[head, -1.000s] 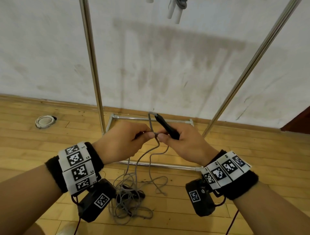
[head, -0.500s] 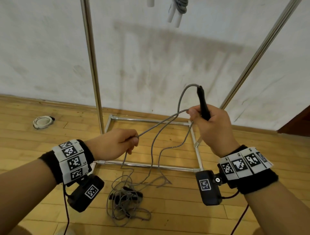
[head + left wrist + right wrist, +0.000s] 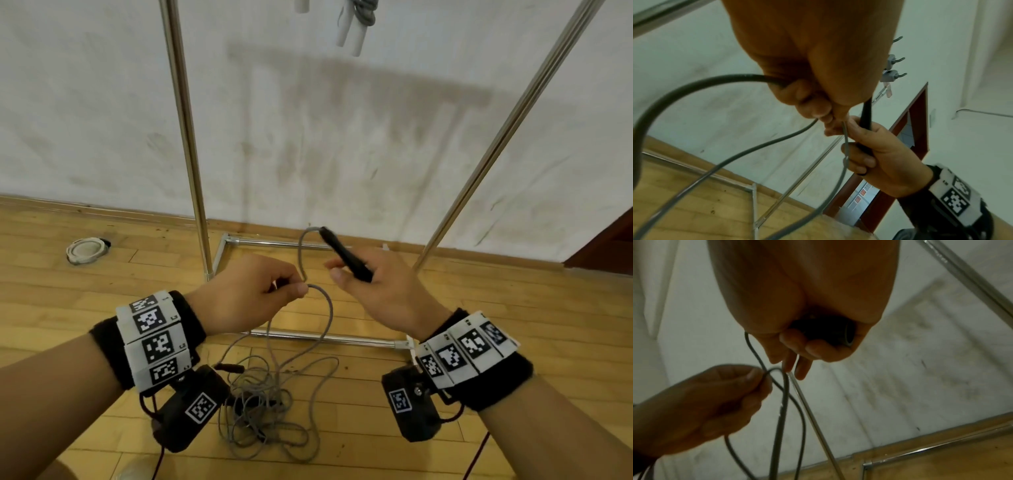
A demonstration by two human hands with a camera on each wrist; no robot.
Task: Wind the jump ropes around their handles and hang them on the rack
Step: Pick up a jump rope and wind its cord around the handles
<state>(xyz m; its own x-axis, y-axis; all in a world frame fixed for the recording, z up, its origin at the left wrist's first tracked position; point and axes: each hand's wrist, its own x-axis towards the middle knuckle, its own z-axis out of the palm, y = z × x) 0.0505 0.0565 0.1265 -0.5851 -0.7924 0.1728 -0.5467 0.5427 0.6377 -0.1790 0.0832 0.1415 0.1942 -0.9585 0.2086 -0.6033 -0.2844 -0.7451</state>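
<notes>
My right hand (image 3: 342, 270) grips a black jump-rope handle (image 3: 346, 255) that tilts up and to the left, with thumb and forefinger stretched toward my left hand. The grey rope (image 3: 301, 260) leaves the handle's tip, curves down, and is pinched by my left hand (image 3: 301, 287). From there it drops in a loop to a tangled pile (image 3: 267, 411) on the floor, where the second black handle (image 3: 233, 368) lies. In the left wrist view, my left fingers (image 3: 824, 116) pinch the rope (image 3: 694, 91). The handle's butt (image 3: 838, 332) shows in my right palm.
A steel rack stands ahead, with two poles (image 3: 185, 120) (image 3: 513, 113) and a floor frame (image 3: 308, 337). A wound rope with white handles (image 3: 356, 24) hangs at the top. A white round object (image 3: 85, 250) lies on the floor at left; a dark red door frame (image 3: 609, 246) is at right.
My right hand has come down and left with the handle, back close to my left hand. The taut stretch of rope between them has slackened into a short loop.
</notes>
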